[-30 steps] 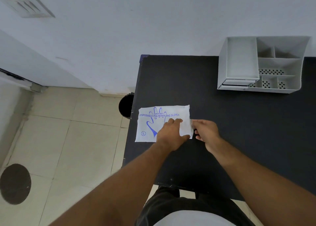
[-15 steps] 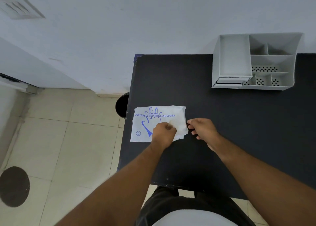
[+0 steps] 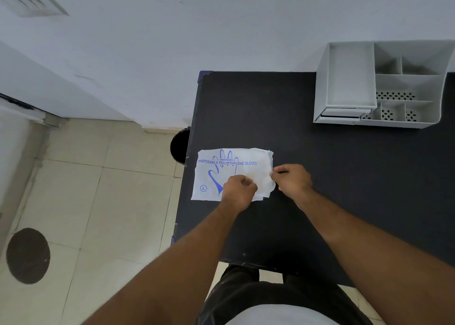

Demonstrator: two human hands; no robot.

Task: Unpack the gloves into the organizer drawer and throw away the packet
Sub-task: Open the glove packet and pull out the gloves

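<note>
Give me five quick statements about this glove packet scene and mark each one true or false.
1. The glove packet lies on the black table near its left edge. True.
2. The left hand is lifting the white organizer. False: it rests closed on the packet, and the organizer sits untouched at the table's far right.
3. The right hand pinches the packet's right edge. True.
4. Loose gloves already fill the organizer's compartments. False: the visible compartments look empty.
5. A dark bin stands on the floor beside the table's left edge. True.
</note>
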